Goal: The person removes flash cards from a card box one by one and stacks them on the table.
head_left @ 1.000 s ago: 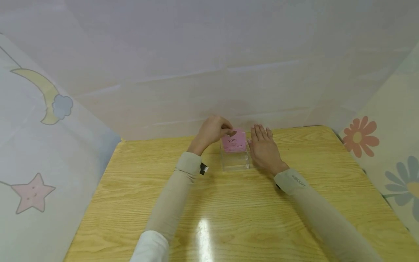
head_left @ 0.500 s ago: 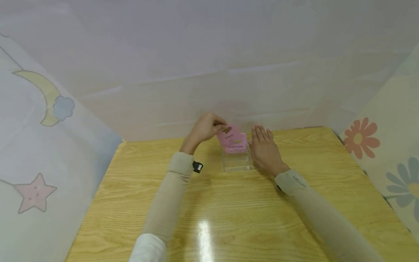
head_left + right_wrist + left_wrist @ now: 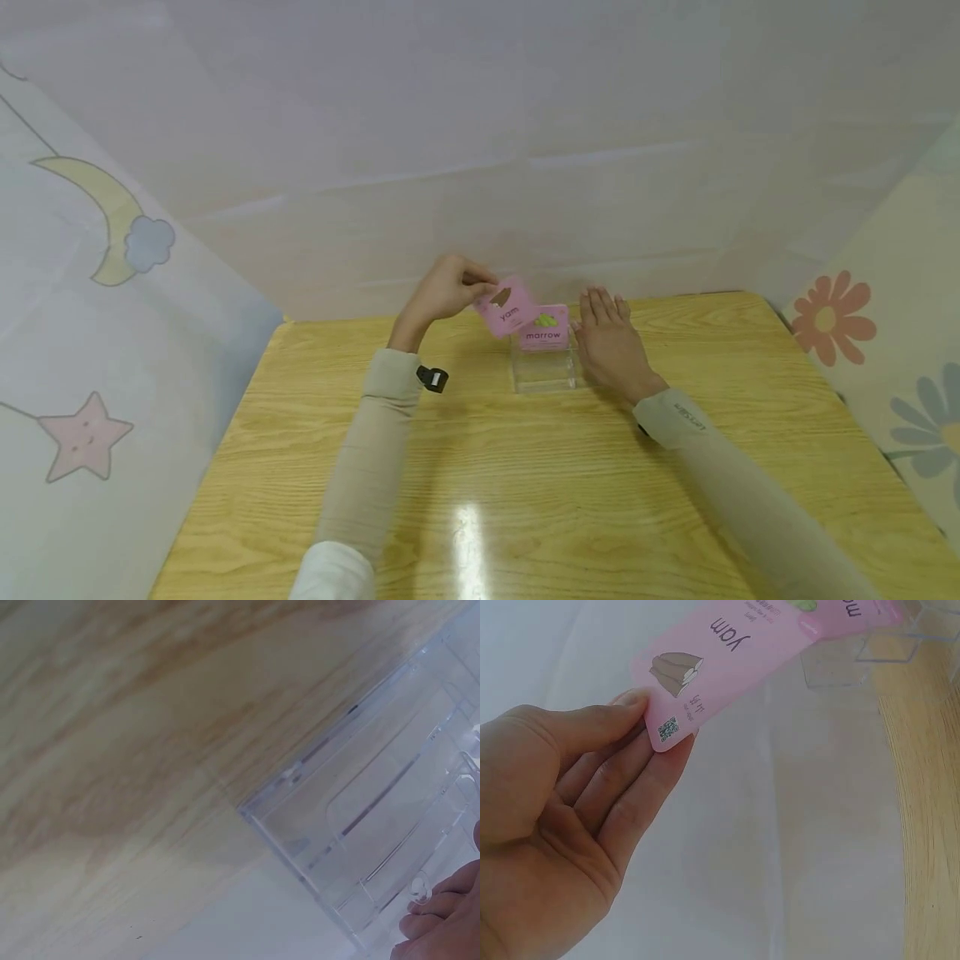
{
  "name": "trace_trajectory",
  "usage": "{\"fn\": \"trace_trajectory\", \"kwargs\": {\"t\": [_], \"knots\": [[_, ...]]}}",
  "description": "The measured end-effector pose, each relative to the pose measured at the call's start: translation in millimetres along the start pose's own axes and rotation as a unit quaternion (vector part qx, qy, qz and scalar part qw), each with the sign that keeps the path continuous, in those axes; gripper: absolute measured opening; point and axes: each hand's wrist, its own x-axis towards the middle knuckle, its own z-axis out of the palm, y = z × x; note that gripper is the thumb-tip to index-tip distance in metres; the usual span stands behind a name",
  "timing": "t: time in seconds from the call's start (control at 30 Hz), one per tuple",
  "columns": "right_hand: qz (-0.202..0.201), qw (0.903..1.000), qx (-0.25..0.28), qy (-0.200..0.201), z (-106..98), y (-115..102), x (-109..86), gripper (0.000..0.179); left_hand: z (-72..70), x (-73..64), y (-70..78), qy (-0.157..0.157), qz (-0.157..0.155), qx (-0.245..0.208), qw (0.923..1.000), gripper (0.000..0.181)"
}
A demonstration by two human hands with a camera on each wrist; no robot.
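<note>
My left hand (image 3: 441,293) pinches a pink flashcard (image 3: 513,315) by one corner, thumb on its face. It reads "yam" above small print and has a brown yam picture; in the left wrist view the card (image 3: 712,667) also shows a QR code at the pinched corner. Tilted, it overlaps the left edge of a second pink card (image 3: 544,335), marked "marrow" with a green picture, which stands in a clear plastic holder (image 3: 543,385). My right hand (image 3: 609,343) lies with straight fingers along the holder's right side; its fingertips (image 3: 439,904) show at the clear wall in the right wrist view.
The wooden table (image 3: 525,475) extends in front of the holder toward me. A pale backdrop (image 3: 420,208) rises close behind the table's back edge. Printed side panels, with a moon (image 3: 112,217) and star at left and flowers (image 3: 825,317) at right, flank it.
My left hand has drawn the yam card out of the holder, leftward and slightly up, tilting it. The marrow card behind has come into sight. My right hand has stayed in place.
</note>
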Motion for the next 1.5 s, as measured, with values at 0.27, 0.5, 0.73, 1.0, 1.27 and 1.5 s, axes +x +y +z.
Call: {"fn": "trace_trajectory", "kwargs": {"t": [0.27,0.5,0.73,1.0,1.27,1.5], "knots": [[0.003,1.0000,0.000,-0.008,-2.9,0.6,-2.0,0.063,-2.7,-5.6,-11.0,-0.013,-0.017,-0.027,0.9994,0.019],[0.000,1.0000,0.000,0.001,-3.3,0.0,-2.9,0.061,-4.7,-11.3,-18.3,-0.038,-0.028,-0.046,0.9978,0.019],[0.002,1.0000,0.004,0.005,-2.5,0.6,-1.5,0.061,-7.0,-17.5,-23.8,-0.056,-0.028,-0.052,0.9967,0.017],[0.004,1.0000,0.001,-0.004,-2.7,0.2,-2.8,0.062,-5.8,-24.2,-32.3,-0.070,-0.045,-0.043,0.9956,0.018],[0.005,1.0000,0.000,-0.006,-4.2,-0.4,-1.8,0.062,-5.0,-31.7,-43.5,-0.075,-0.049,-0.049,0.9948,0.019],[0.008,0.9999,0.008,-0.009,-0.4,-0.7,-1.2,0.062,-1.3,-36.8,-57.0,-0.074,-0.052,-0.049,0.9946,0.019]]}}
